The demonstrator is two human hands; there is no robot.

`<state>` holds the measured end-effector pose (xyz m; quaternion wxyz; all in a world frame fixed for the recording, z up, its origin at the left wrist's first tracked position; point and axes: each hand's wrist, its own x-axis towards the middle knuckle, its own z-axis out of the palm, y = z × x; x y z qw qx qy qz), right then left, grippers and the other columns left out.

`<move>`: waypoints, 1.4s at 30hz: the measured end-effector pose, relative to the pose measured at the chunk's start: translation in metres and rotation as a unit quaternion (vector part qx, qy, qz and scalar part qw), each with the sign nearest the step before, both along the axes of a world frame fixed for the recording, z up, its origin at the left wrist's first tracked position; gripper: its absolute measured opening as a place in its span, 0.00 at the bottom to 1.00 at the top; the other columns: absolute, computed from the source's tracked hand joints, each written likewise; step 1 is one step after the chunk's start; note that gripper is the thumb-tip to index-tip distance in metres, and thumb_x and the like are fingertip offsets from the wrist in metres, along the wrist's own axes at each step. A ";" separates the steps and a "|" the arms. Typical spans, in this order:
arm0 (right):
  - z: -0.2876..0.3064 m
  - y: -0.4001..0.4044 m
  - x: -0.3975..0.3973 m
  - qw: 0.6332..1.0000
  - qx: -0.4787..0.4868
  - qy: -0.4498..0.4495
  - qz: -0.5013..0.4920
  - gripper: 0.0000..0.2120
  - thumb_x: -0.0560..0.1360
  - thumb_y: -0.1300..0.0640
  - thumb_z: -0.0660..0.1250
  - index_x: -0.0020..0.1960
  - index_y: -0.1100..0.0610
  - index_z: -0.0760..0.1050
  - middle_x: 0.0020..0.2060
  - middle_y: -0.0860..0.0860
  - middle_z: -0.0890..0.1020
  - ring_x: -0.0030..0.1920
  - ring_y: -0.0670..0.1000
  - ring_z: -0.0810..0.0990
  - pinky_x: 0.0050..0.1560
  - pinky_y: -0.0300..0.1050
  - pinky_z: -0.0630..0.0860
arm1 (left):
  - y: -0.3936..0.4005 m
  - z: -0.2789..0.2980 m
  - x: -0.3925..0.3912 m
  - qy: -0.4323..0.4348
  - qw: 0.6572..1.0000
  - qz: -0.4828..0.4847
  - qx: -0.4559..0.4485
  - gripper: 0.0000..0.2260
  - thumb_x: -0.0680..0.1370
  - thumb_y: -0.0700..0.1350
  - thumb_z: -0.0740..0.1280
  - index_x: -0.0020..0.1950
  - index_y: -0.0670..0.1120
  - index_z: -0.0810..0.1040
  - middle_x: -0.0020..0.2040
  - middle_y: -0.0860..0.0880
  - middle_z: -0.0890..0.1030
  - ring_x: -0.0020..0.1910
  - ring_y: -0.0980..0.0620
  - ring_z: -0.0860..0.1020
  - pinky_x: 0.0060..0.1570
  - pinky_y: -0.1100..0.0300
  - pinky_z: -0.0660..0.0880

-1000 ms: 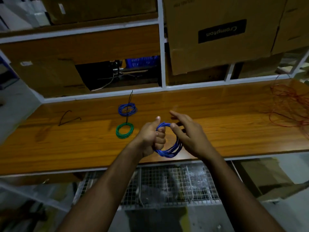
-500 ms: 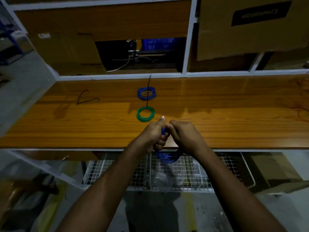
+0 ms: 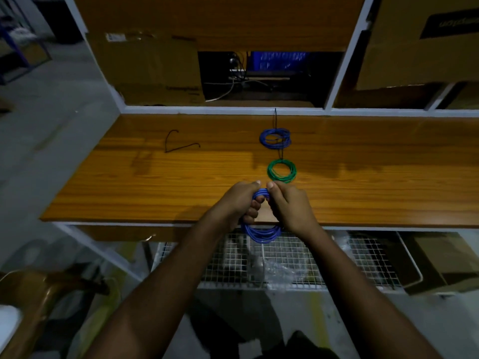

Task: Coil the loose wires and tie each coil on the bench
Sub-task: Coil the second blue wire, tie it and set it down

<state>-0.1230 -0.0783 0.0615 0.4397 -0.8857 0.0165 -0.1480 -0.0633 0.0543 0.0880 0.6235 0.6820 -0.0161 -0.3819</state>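
A blue wire coil (image 3: 261, 233) hangs between my hands at the front edge of the wooden bench (image 3: 155, 182). My left hand (image 3: 239, 203) grips its left side with curled fingers. My right hand (image 3: 290, 206) grips the right side, thumb up beside the left thumb. The coil's lower loop shows below the bench edge. Farther back on the bench lie a green coil (image 3: 281, 171) and another blue coil (image 3: 275, 138), each with a thin black tie running through it.
A loose bent black tie (image 3: 178, 146) lies on the left part of the bench. White shelf frames and cardboard boxes (image 3: 420, 47) stand behind. A wire-mesh basket (image 3: 350, 257) sits under the bench.
The view has swung left and down, and the red wire tangle has left the frame. My right hand has closed from a loose fingertip touch into a full grip on the blue coil.
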 end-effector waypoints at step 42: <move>-0.073 0.158 0.350 0.928 -0.205 0.202 -0.238 0.10 0.78 0.56 0.64 0.58 0.57 0.74 0.55 0.57 0.77 0.51 0.61 0.80 0.44 0.49 0.71 | 0.202 -0.039 0.312 0.019 0.999 0.009 0.050 0.20 0.84 0.54 0.56 0.34 0.48 0.64 0.24 0.54 0.60 0.20 0.56 0.57 0.21 0.67 0.55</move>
